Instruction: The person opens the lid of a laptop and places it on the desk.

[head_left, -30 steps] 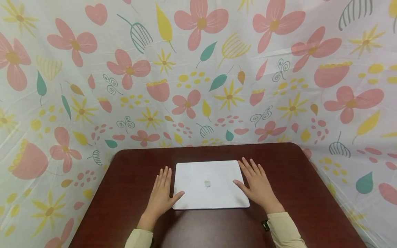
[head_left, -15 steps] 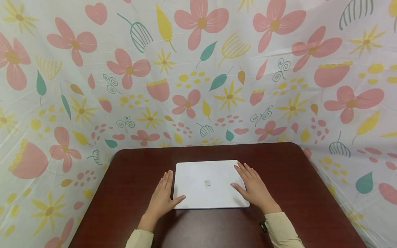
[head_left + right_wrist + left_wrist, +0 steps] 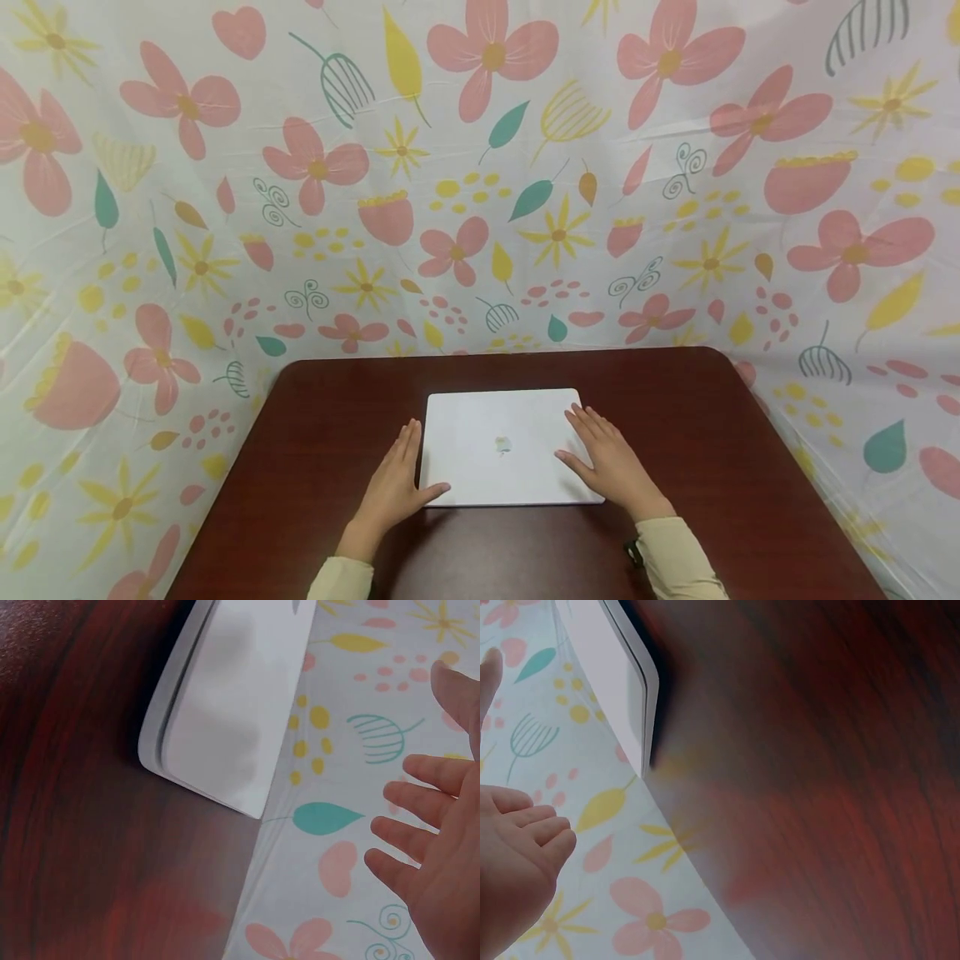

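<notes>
A closed silver laptop (image 3: 495,467) with an apple logo on its lid lies flat on the dark wooden table (image 3: 337,400). By its left side is my left hand (image 3: 393,483), fingers straight and the thumb over the near left corner of the lid. On the other side my right hand (image 3: 615,467) reaches over the right edge, fingers extended. Both wrist views show the left hand (image 3: 517,862) and the right hand (image 3: 435,832) raised apart from the laptop's surface, holding nothing. The laptop's edge (image 3: 154,742) shows the lid lying against the base.
Floral-patterned cloth (image 3: 480,208) hangs behind the table and along both sides. The table's far edge (image 3: 495,356) runs close to the cloth. A dark wristband (image 3: 634,552) sits at the right cuff.
My right hand has moved slightly left and nearer, further over the laptop's lid. The left hand has shifted a little nearer and turned slightly on its side. The laptop stays in place.
</notes>
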Available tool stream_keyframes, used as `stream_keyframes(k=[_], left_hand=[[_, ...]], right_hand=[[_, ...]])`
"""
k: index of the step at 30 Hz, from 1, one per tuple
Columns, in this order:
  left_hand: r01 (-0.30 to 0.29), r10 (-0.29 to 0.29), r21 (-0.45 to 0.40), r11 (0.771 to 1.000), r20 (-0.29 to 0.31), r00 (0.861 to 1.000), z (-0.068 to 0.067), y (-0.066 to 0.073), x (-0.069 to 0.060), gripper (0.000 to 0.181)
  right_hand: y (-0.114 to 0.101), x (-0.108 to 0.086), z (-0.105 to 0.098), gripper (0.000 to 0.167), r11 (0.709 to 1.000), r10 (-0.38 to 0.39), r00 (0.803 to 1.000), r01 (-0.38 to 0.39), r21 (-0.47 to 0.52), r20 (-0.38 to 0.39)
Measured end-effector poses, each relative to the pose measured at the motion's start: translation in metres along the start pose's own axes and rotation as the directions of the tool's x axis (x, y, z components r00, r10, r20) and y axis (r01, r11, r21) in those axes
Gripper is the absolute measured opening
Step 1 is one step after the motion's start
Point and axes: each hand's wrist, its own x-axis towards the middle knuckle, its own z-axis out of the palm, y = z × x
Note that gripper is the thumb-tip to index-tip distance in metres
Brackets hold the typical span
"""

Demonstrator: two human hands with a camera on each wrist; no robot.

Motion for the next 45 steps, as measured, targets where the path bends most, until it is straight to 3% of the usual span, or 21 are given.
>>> stream_keyframes(k=[11,24,35,45], left_hand=[[0.058,-0.054,-0.038,0.998,0.104,0.993,0.011,-0.003,-0.001,0.113],[0.120,-0.107,-0.074,0.990,0.161,0.981,0.023,-0.008,-0.002,0.112],[0.110,-0.097,-0.070,0.991,0.175,0.980,0.031,-0.015,-0.003,0.112],[0.096,-0.081,-0.068,0.993,0.200,0.976,0.040,-0.016,-0.004,0.107]], right_hand=[[0.004,-0.004,0.013,0.067,1.000,0.015,0.997,-0.013,-0.026,0.074],[0.006,-0.010,0.026,0.060,0.999,0.035,0.988,-0.032,-0.022,0.151],[0.011,-0.012,0.033,0.065,0.995,0.092,0.967,-0.096,0.005,0.236],[0.008,-0.016,0.032,0.066,0.997,0.076,0.967,-0.075,-0.015,0.245]])
